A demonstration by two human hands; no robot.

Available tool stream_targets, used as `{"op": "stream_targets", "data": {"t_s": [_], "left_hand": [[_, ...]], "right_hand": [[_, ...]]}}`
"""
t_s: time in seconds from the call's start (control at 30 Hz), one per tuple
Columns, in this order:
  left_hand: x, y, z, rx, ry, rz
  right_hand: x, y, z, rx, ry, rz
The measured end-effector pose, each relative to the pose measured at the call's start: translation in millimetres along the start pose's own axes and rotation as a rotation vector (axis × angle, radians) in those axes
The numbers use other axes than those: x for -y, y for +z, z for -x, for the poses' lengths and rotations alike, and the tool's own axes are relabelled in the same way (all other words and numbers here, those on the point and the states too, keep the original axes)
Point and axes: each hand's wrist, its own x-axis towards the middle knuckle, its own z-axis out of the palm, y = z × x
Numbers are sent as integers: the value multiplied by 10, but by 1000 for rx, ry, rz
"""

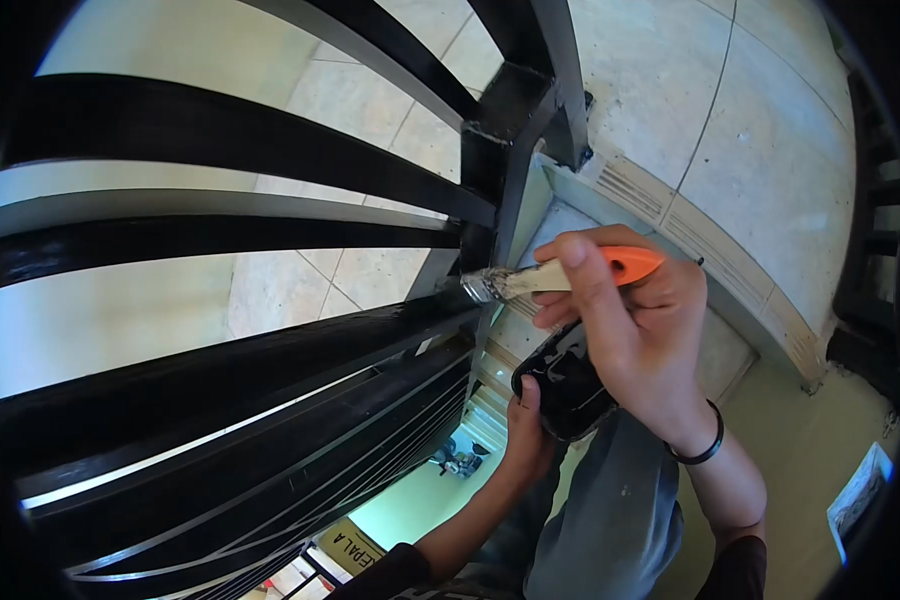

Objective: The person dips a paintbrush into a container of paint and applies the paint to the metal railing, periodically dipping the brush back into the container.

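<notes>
My right hand (645,325) grips a paintbrush (540,281) by its pale wooden handle, whose end is orange. The brush's metal ferrule is smeared with dark paint, and its bristle end is against or very close to a black metal railing (370,335), beside a post; I cannot tell if they touch. Lower down, my left hand (532,435) is closed on the edge of a black container (582,428). Glossy black liquid, apparently paint, shows inside it. Part of the container is hidden behind my right hand.
A tiled step (635,190) with a ridged edge lies beyond my hands. More black railing (875,230) stands at the far right. Below the bars, a lower level shows a sign (352,547). A pale sheet-like item (860,495) is at lower right.
</notes>
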Motion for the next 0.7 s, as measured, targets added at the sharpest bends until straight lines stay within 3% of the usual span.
{"op": "stream_targets", "data": {"t_s": [0.1, 0.2, 0.23, 0.37, 0.47, 0.6, 0.7], "left_hand": [[93, -113, -20, -45, 18, -39], [136, -237, -68, -21, -3, -51], [121, -238, -70, -20, -1, -40], [91, -205, -41, -24, -6, -30], [127, -224, -93, -19, -16, -69], [70, -269, -140, -1, -33, -76], [77, -290, -175, -11, -28, -42]], "right_hand": [[-170, 20, -15, 147, -265, 322], [-203, 63, 39, 203, -28, 90], [-79, 25, 24, 163, 189, -135], [-165, -1, -52, 55, 27, -65], [-293, -7, -47, 327, 19, 131], [-288, 28, -48, 16, 85, -130], [-446, 48, 19, 138, -113, 111]]}}
